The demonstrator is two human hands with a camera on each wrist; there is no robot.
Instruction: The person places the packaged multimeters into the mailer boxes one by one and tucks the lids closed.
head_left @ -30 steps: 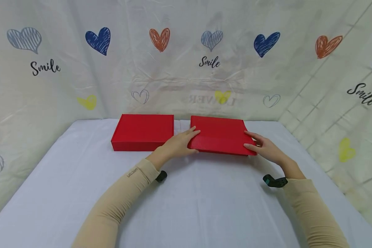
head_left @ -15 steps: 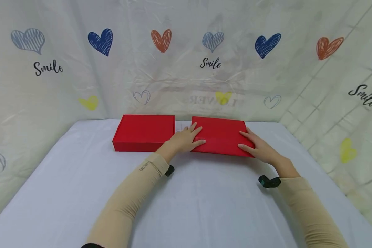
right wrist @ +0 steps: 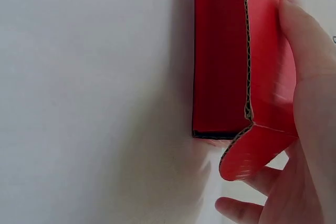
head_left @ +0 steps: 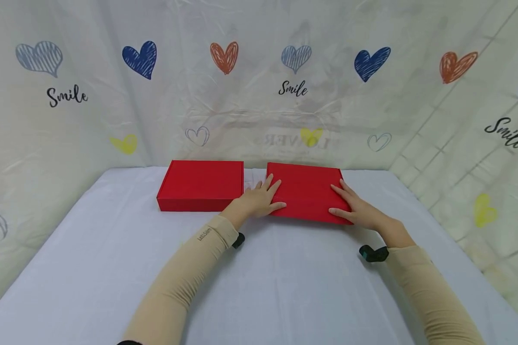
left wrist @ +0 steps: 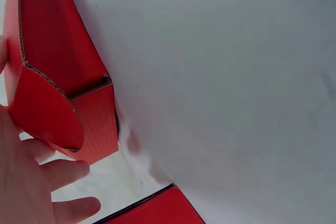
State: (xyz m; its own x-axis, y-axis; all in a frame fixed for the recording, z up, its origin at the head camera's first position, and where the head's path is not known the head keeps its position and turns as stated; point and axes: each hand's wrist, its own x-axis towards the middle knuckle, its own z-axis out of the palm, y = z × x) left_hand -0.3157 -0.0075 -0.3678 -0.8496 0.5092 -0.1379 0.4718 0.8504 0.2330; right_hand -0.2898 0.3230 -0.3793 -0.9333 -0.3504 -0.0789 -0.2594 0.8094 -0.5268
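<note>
The right-hand red cardboard box (head_left: pixel 306 184) has its lid lowered, with the front flap hanging outside the front wall (right wrist: pixel 220 51). My left hand (head_left: pixel 255 200) lies with spread fingers over its left edge, the thumb near the front. In the left wrist view a rounded side tab (left wrist: pixel 47 108) sticks out past the box corner beside that hand's fingers. On the opposite edge, my right hand (head_left: pixel 359 207) touches the lid with thumb and fingers apart. Another side tab (right wrist: pixel 241 156) protrudes beside this hand in the right wrist view.
A second red box (head_left: pixel 205 179), closed, stands just left of the first, close to my left hand. White cloth (head_left: pixel 259 282) covers the table. Behind it hangs a pale curtain (head_left: pixel 250 105) printed with hearts and words.
The lid's front edge has bent lower and toward me. My left hand has shifted right, farther onto the lid; my right hand has slid left, its thumb now lower near the front edge.
</note>
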